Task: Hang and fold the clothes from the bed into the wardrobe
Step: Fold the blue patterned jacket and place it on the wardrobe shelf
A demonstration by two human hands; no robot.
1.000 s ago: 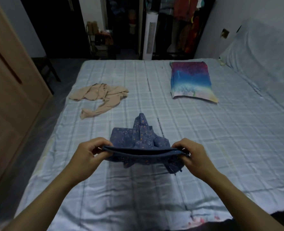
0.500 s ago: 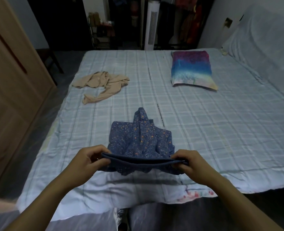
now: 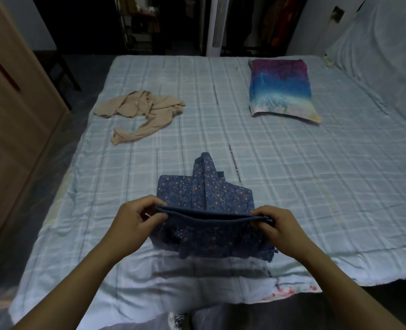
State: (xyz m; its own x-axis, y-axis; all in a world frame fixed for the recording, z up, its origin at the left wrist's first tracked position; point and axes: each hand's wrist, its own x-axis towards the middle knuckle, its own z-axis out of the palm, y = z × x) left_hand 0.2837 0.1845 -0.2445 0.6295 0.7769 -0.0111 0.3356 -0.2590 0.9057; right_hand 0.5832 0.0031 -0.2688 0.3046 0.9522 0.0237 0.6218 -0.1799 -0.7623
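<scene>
Head view, one bed point(image 3: 316, 186) with pale checked cover; blue floral garment point(image 3: 204, 194) at 6 o'clock on the bed, near its front edge, far part lying on the cover, near edge raised; left hand point(image 3: 135, 219) pinches the left end of its dark edge band, right hand point(image 3: 274, 225) pinches the right end, band taut between them; beige garment point(image 3: 144, 110), crumpled, at 10 o'clock; folded multicoloured cloth point(image 3: 280, 89) at 1 o'clock; wooden wardrobe point(image 3: 11, 115) at 9 o'clock beside the bed; white tower fan point(image 3: 217, 22) at 12 o'clock, beyond the bed.
</scene>
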